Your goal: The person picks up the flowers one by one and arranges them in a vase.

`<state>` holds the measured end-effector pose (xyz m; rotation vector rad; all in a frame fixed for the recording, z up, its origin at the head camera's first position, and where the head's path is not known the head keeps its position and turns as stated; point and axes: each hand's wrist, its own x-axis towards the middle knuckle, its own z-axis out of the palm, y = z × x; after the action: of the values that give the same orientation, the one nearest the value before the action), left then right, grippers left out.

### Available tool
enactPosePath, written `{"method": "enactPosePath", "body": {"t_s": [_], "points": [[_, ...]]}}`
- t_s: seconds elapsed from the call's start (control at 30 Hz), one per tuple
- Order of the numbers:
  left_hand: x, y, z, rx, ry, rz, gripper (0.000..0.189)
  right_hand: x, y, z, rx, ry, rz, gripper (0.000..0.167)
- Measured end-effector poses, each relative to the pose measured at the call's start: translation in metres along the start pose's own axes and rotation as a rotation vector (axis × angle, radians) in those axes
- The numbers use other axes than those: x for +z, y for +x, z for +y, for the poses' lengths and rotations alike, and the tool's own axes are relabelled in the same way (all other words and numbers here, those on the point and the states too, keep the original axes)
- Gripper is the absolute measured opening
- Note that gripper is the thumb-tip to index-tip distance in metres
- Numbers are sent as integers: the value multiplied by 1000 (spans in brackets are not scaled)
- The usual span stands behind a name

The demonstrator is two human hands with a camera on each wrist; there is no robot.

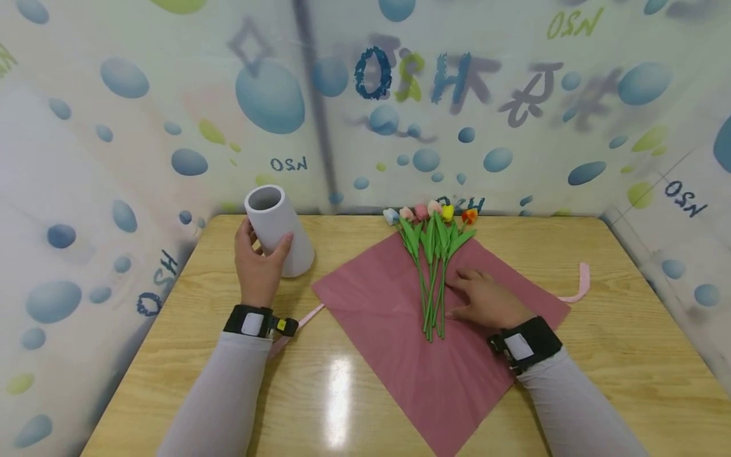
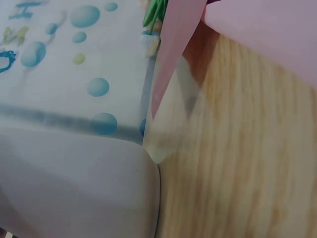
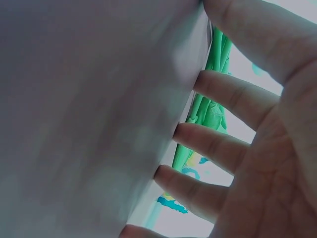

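Note:
My left hand (image 1: 258, 270) grips a white vase (image 1: 292, 238) by its side, thumb across the front. The vase stands tilted, mouth toward the upper left; whether its base touches the table cannot be told. In the left wrist view, the vase (image 2: 79, 183) fills the lower left corner. Artificial tulips (image 1: 434, 254) lie on a sheet of dusty-pink wrapping paper (image 1: 371, 304), blooms at the far edge. Beside their stems, my right hand (image 1: 488, 301) rests on the paper with spread fingers. The right wrist view shows those fingertips (image 3: 185, 130) touching the paper (image 3: 89, 124), green stems (image 3: 218, 54) beyond.
The wooden table (image 1: 628, 355) meets a patterned backdrop (image 1: 354, 127) at the back. A pale pink ribbon end (image 1: 584, 282) sticks out right of the paper. Another ribbon length (image 1: 311, 313) runs from its left corner toward my left wrist.

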<state>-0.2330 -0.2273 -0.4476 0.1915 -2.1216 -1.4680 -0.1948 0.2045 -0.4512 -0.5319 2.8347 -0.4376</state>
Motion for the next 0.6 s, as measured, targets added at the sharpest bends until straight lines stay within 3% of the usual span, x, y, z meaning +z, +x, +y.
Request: {"method": "enactPosePath", "body": {"t_s": [0.6], "points": [[-17, -25, 6, 30, -70, -83, 80, 2, -12, 10, -31, -8, 27, 71]]}}
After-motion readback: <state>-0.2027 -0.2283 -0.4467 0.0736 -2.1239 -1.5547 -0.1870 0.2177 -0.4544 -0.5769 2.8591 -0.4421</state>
